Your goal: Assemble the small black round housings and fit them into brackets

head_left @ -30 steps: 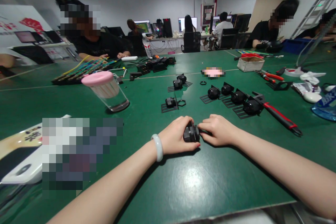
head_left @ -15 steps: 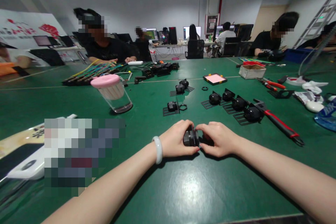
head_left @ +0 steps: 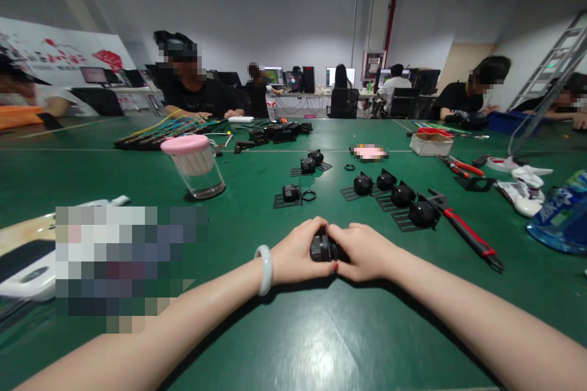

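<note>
My left hand (head_left: 298, 253) and my right hand (head_left: 364, 252) meet low on the green table (head_left: 298, 330), both closed around one small black round part (head_left: 322, 248). The part sits between the two sets of fingers, mostly covered. A pale bangle is on my left wrist. Just beyond my hands lie similar black parts on ribbed bases: a row of several (head_left: 394, 195) to the right, one (head_left: 290, 194) with a loose black ring (head_left: 309, 195) straight ahead, and a pair (head_left: 310, 162) farther back.
A pink-lidded clear jar (head_left: 192, 165) stands left of centre. A red-handled tool (head_left: 463, 229) lies right, with a blue-labelled bottle (head_left: 559, 220) beyond it. Red pliers (head_left: 461, 166) and a small box (head_left: 430, 144) sit farther back. Other people sit around the table.
My hands have closed tighter together over the black part, the right hand now covering more of it. The camera has tilted up, showing more ceiling.
</note>
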`<state>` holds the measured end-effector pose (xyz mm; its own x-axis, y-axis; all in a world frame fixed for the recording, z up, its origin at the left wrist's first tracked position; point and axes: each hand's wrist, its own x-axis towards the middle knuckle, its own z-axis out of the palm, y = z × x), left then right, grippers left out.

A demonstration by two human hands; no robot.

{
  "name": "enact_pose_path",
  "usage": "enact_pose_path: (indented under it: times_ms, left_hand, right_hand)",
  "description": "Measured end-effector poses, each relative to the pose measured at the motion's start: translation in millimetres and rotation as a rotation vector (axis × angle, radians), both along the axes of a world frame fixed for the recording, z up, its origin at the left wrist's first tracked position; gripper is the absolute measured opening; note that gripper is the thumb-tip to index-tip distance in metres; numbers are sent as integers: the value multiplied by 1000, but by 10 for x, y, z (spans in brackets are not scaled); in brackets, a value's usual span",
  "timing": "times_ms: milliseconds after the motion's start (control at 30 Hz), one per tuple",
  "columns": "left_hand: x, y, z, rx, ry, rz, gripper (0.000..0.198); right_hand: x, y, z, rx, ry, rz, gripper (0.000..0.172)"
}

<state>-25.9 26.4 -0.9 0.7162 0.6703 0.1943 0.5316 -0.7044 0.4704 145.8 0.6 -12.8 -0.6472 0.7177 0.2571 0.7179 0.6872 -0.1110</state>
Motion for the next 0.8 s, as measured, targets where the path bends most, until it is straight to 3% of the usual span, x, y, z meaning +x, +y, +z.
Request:
enact_pose_path:
  times_ms: [167,433,667,800]
  left_hand:
    - [116,-41,-10,-16,-20,14,32]
    - [112,-37,-25,-65,-45,-34,38]
    - [97,-44,19,-109,2,-40,43]
    - [105,-63,4,-73,5,-28,42]
  right_hand:
    - [91,29,43,-110,38,-13,47]
    - [151,152,77,-377,287,123,48]
    - [225,266,27,-710,370,31,32]
    - [226,253,-3,-815,418,42,23]
